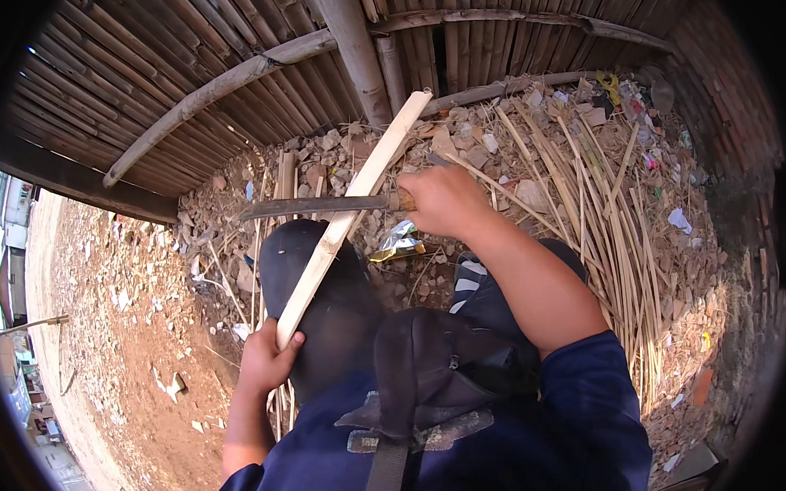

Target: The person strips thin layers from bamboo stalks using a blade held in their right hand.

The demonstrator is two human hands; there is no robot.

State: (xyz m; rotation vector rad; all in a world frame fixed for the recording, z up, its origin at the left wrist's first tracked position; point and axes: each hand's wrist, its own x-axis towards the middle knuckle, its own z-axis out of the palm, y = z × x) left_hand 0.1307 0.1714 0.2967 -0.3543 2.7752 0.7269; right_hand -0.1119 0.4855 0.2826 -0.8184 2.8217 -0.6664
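Observation:
My left hand is closed round the lower end of a long pale bamboo strip, which slants up and away to the right over my dark-clad knee. In my right hand is the wooden handle of a machete. Its long dark blade points left and lies across the strip, a little above the knee. The fingers of the right hand are wrapped round the handle. Whether the edge bites into the strip cannot be made out.
Many thin split bamboo strips lie in a heap on the right. Rubble and litter cover the ground, with a shiny gold-and-silver wrapper between my legs. A bamboo wall with poles stands ahead; a brick wall is at the right.

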